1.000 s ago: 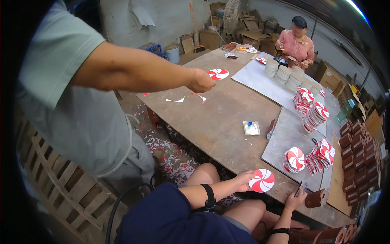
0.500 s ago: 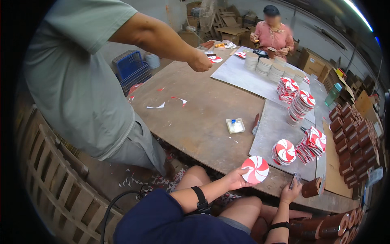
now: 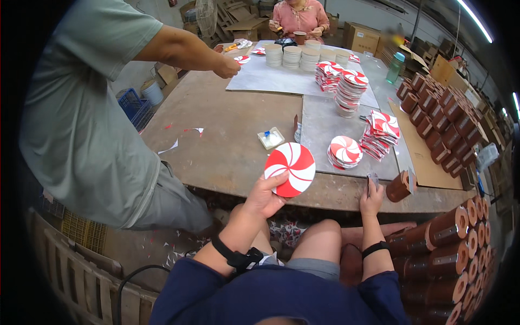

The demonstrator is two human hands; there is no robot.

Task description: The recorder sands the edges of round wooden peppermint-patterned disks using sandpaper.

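Observation:
My left hand pinches a round disc with a red and white swirl, its thumb on the face. The disc is held up above the near table edge, swirl toward me. My right hand is closed on a small flat grey piece, whose kind I cannot make out. Just right of that hand, a brown cylinder sits at the table edge with a flat plate on its side. Ahead lie a low pile of swirl discs and a stack of square-cut swirl pieces.
A white dish with something blue stands on the brown table. Taller swirl-disc stacks and pale disc stacks stand farther back. Brown cylinders crowd the right. One co-worker's arm reaches in from the left; another person sits across.
The view has swung, so the table things sit farther left. My left hand has raised the disc and turned its face toward me. The right hand still grips the grey piece.

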